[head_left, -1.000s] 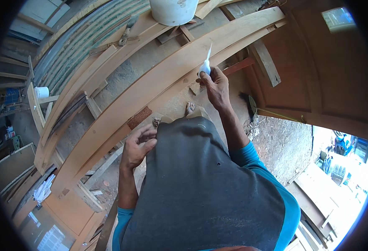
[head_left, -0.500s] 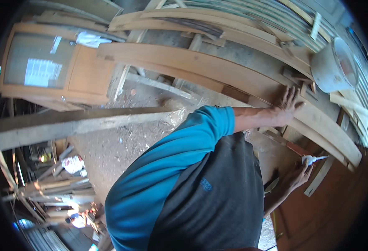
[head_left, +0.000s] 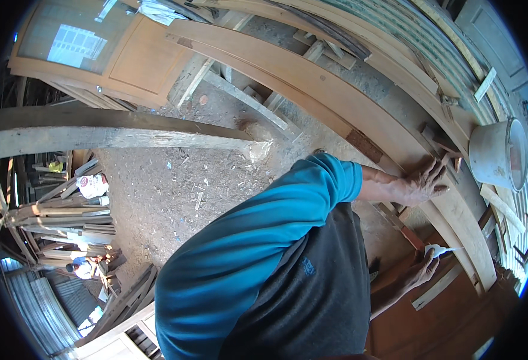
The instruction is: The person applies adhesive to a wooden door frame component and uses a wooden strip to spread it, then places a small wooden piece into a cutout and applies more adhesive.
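Planks fill the upper right of the head view, long pale boards bent by the lens, and the widest plank (head_left: 360,114) runs under the left hand (head_left: 417,187). That hand lies flat on the wood, fingers spread wide, palm down, holding nothing and only pressing. Just beyond its fingertips stands a grey bucket (head_left: 496,153), tipped so its open mouth shows. Behind the hand, across the dusty floor (head_left: 174,186), a panelled door (head_left: 90,51) leans on its side.

Below the left hand, and nearer the body, the right hand (head_left: 421,271) is curled closed around a small white tube (head_left: 441,250). Only the tube's end shows above the fingers. Its long axis runs away from the hand, nozzle pointing outward toward the edge of the plank, nearly level.

To do this well, it seems best to keep the flat hand bearing steadily on the board so it cannot shift, and to bring the nozzle right to the wood before squeezing, moving slowly along the grain.
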The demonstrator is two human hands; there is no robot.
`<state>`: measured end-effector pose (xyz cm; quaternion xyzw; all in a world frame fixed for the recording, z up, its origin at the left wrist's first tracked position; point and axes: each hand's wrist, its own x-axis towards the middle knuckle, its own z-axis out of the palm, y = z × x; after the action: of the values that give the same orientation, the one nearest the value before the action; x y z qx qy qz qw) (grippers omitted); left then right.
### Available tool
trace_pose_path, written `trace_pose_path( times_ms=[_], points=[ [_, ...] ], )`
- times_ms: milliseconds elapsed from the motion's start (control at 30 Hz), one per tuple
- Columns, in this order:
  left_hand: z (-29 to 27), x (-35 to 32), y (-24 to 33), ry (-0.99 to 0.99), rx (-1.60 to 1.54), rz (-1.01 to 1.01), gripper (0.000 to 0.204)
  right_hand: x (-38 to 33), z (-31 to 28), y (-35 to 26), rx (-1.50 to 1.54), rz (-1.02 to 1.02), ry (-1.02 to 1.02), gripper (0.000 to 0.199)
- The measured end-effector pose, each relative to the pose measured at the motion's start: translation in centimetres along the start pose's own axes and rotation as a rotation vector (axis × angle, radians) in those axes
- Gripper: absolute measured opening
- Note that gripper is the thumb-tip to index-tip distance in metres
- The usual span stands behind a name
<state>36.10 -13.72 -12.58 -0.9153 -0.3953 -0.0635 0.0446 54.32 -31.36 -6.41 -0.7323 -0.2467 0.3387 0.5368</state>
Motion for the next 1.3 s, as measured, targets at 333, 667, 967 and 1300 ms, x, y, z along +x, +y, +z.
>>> trace_pose_path(
  times_ms=[333,667,967,1300],
  points=[
    [-2.5,-2.5,-6.2,-0.048,-0.266,0.134,0.106,-0.5,-1.8,-1.0,0.068,0.017,0.134,0.028],
    [-7.5,-8.9,-10.9,-0.228,-0.226,0.104,0.123,1.0,-3.3,0.6,0.13,0.002,0.091,0.032],
    [-7.8,-13.9,-15.8,-0.249,-0.187,0.005,0.117,4.0,-2.3,0.1,0.076,-0.034,-0.035,0.028],
    [-6.4,-11.0,-9.1,-0.123,-0.336,-0.171,0.132,6.8,-0.4,-2.3,0.125,-0.138,-0.034,0.031]
  ],
)
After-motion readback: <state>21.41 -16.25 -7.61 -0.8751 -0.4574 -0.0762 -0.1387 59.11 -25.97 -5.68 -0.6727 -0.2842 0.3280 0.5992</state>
